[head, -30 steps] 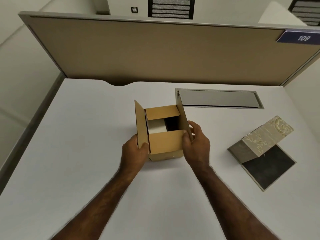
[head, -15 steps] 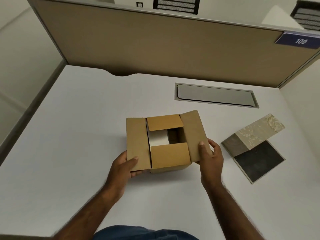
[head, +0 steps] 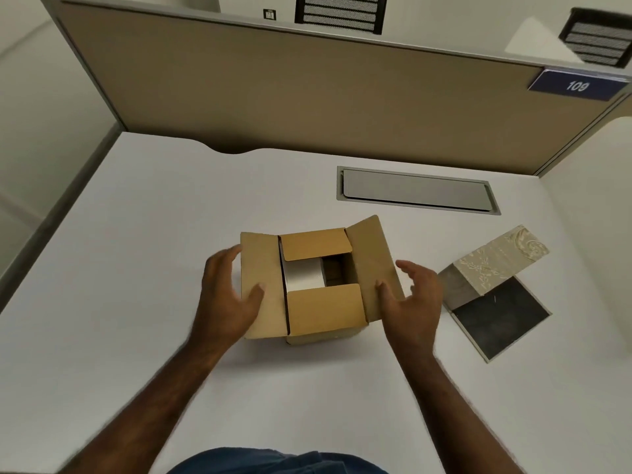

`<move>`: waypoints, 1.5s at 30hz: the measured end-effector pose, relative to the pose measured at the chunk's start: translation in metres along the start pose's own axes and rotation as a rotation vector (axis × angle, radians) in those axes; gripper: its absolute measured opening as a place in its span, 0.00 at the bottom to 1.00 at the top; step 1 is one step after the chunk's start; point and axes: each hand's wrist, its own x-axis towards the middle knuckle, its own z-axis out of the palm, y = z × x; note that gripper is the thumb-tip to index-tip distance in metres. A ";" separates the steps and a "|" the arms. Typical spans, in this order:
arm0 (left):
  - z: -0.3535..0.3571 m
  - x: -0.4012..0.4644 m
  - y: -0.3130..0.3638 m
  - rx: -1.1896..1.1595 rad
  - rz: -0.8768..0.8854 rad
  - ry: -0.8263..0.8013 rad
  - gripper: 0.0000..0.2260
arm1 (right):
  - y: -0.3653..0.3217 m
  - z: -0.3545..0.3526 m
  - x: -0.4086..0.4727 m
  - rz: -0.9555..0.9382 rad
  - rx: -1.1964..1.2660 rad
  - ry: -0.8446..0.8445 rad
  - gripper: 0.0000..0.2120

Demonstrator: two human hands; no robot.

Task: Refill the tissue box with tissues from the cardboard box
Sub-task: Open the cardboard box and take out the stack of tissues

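Observation:
A brown cardboard box (head: pixel 323 307) stands mid-table with all its flaps folded outward. A white pack of tissues (head: pixel 302 277) shows through the opening; the right part of the inside is dark. My left hand (head: pixel 224 295) holds the left flap, thumb on top and fingers curled past its outer edge. My right hand (head: pixel 412 302) holds the right flap the same way, thumb on the cardboard and fingers spread beside the edge. The tissue box (head: pixel 492 289) lies at the right, apart from both hands. Its cream patterned lid is raised, and the inside looks dark.
The white table (head: pixel 136 268) ends at a tan partition (head: pixel 307 97) at the back. A grey cable hatch (head: pixel 415 191) is set into the tabletop behind the box. A blue sign reading 109 (head: pixel 576 85) hangs at the top right.
The side flaps, upright a second ago, now lie spread outward. Both hands have slid up from the box's near corners to the middle of the side flaps. The camera has moved closer.

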 end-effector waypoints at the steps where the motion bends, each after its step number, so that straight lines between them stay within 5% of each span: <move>1: -0.001 0.009 0.004 0.057 0.090 -0.002 0.34 | -0.007 -0.001 0.001 -0.138 -0.038 0.032 0.20; 5: 0.009 0.044 0.020 0.274 0.271 -0.171 0.35 | -0.038 0.008 -0.001 -0.539 -0.043 -0.069 0.11; 12: 0.041 0.084 0.028 0.524 0.304 -0.499 0.37 | -0.060 0.024 -0.010 -0.603 -0.346 -0.693 0.20; 19: 0.038 0.100 0.023 0.268 0.258 -0.388 0.17 | -0.059 0.002 -0.021 -0.602 -0.275 -0.550 0.17; 25: 0.039 0.108 0.019 0.133 0.165 -0.252 0.19 | -0.053 -0.020 -0.047 -0.586 -0.202 -0.476 0.08; 31: 0.049 0.108 0.012 0.156 0.190 -0.095 0.16 | -0.038 -0.036 -0.077 -0.580 -0.192 -0.518 0.10; 35: 0.054 0.106 0.003 0.190 0.216 -0.103 0.09 | -0.013 -0.037 -0.096 -0.634 -0.205 -0.601 0.09; 41: 0.059 0.098 -0.006 0.227 0.221 -0.143 0.14 | 0.021 -0.021 -0.116 -0.658 -0.208 -0.615 0.03; 45: 0.060 0.091 -0.010 0.230 0.204 -0.177 0.16 | 0.016 -0.017 -0.118 -0.579 -0.197 -0.645 0.11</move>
